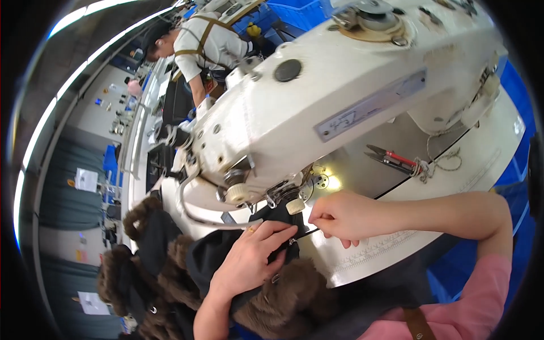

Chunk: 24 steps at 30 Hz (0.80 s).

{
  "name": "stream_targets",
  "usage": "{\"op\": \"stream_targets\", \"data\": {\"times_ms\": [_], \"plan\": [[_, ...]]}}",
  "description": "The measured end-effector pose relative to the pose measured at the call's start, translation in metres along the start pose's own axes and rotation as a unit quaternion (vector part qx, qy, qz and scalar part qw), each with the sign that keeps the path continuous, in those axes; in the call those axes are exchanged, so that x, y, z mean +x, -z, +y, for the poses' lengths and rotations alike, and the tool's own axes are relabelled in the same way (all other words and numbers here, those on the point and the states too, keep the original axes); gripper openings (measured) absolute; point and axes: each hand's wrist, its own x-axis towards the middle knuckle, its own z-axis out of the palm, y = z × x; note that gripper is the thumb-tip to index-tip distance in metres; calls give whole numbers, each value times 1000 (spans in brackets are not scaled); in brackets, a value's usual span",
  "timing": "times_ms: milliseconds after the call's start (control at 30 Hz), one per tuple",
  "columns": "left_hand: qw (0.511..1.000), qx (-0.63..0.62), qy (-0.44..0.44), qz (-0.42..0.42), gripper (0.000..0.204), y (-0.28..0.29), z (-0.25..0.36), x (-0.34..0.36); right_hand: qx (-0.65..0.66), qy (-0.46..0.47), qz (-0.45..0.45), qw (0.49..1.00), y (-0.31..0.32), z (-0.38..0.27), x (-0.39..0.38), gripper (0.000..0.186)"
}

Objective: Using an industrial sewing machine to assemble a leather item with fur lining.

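Note:
A black hood-like garment piece with brown fur trim lies at the front of a white sewing machine. My left hand presses down on the black cloth, fingers bent over it and thumb beside a small metal eyelet or cord end. Part of the cloth runs under the needle area. Close by on the right, my right hand is closed, its thumb and forefinger pinched together. A thin dark line meets its fingertips; whether this is a cord or the table seam is unclear.
Red-handled thread snips lie on the machine bed beside a loose cord. More fur-trimmed black pieces are heaped at the left. A co-worker in a white shirt bends over a far table. Blue bins stand behind the machine.

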Motion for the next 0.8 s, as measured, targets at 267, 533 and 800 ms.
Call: {"op": "stream_targets", "data": {"times_ms": [267, 533, 800], "plan": [[999, 32, -16, 29, 23, -4, -2, 3, -140, 215, 108, 960, -14, 29, 13, 21], [969, 189, -91, 129, 22, -14, 5, -6, -351, 416, 122, 830, -7, 27, 39, 13], [970, 155, -77, 173, 21, -17, 1, -7, -471, 563, 201, 648, -12, 29, 47, 12]]}}
